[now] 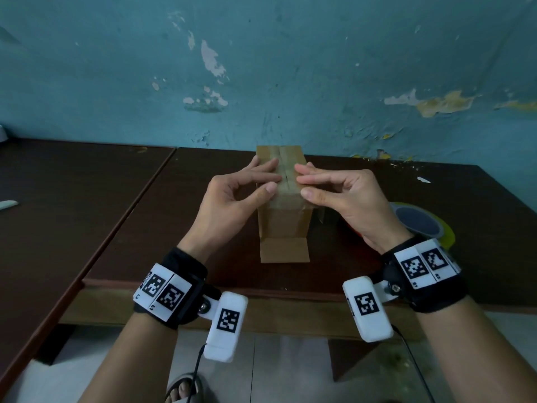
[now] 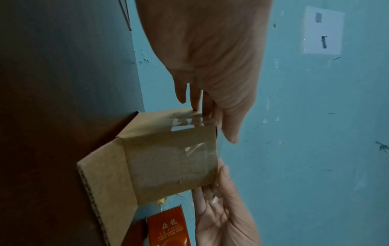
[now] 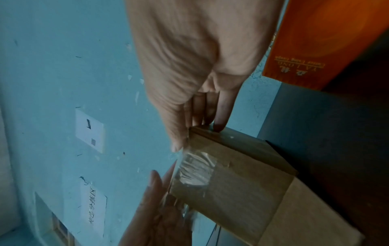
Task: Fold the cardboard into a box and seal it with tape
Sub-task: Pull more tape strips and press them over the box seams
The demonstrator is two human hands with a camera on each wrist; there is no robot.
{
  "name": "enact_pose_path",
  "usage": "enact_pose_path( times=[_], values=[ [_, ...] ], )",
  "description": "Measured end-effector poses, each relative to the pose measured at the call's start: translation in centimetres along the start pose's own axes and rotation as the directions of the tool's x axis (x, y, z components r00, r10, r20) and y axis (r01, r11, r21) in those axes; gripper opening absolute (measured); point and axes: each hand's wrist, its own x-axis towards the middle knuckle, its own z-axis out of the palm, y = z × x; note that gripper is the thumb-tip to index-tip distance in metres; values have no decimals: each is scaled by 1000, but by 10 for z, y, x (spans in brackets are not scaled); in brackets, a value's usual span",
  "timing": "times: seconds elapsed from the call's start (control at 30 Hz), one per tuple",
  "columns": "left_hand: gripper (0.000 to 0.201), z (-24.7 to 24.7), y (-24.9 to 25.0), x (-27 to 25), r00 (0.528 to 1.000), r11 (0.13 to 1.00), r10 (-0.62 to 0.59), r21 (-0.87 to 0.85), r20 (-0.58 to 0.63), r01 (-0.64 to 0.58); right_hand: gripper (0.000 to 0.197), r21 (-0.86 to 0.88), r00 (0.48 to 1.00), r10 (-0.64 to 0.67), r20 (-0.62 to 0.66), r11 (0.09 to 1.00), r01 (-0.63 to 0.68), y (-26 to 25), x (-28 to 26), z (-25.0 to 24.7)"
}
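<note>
A small cardboard box (image 1: 283, 219) stands on the dark table (image 1: 180, 228), its top flaps closed and clear tape (image 2: 185, 123) laid over the top seam and down the near face. One bottom flap (image 1: 284, 251) lies flat on the table toward me. My left hand (image 1: 270, 178) rests on the left half of the top with straight fingers and its thumb at the near edge. My right hand (image 1: 305, 181) mirrors it on the right half. In the right wrist view the shiny tape (image 3: 195, 169) wraps over the box's (image 3: 242, 191) edge between both hands.
A tape roll (image 1: 418, 222) with a yellow-green rim lies right of the box, partly behind my right wrist. An orange printed pack (image 2: 168, 229) lies beside it. A white object (image 1: 8, 204) sits on the adjoining table at left. The blue wall stands close behind the box.
</note>
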Motion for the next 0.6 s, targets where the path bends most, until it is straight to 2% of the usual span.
enact_pose_path(
  times=[0.27,0.4,0.6],
  values=[
    [44,-1,-5,-1,999,1000,-16,-7,40,16,40,18,999,23,27,1000,-24,5,-1,-3],
    [48,-3,-8,-2,998,999,-22,-25,60,24,48,-54,998,40,45,998,-37,7,-1,-4],
    [53,-6,-11,-3,993,999,-19,-31,112,23,48,-53,998,52,36,997,-50,7,-2,-3]
  ],
)
